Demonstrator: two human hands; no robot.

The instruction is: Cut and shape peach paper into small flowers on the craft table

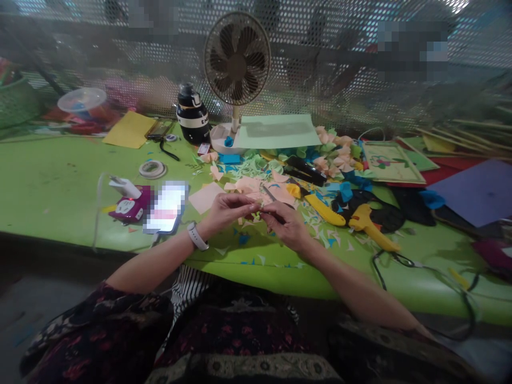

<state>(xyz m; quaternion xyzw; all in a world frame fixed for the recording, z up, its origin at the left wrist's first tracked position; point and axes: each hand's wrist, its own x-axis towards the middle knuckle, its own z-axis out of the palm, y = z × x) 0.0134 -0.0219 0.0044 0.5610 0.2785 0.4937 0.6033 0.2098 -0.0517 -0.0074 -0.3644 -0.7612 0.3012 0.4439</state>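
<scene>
Above the table's near edge, my left hand (230,209) and my right hand (288,226) meet at the fingertips, both closed in a pinch. Between them shows a small pale-green piece of paper (259,204), partly hidden by the fingers. A thin grey blade-like strip (268,192) lies just beyond my right fingers; whether that hand touches it I cannot tell. Peach paper (250,185) is spread behind the hands, and a square peach sheet (206,198) lies by my left hand. Small green and blue paper scraps (316,221) are scattered around and below.
A phone (167,207) and purple power adapter (134,207) lie left. Behind stand a black bottle (192,117) and a fan (237,58). A stapler (306,169), yellow cutter (325,209) and yellow glue gun (370,226) with its cable lie right. Paper petals (340,152) are heaped behind.
</scene>
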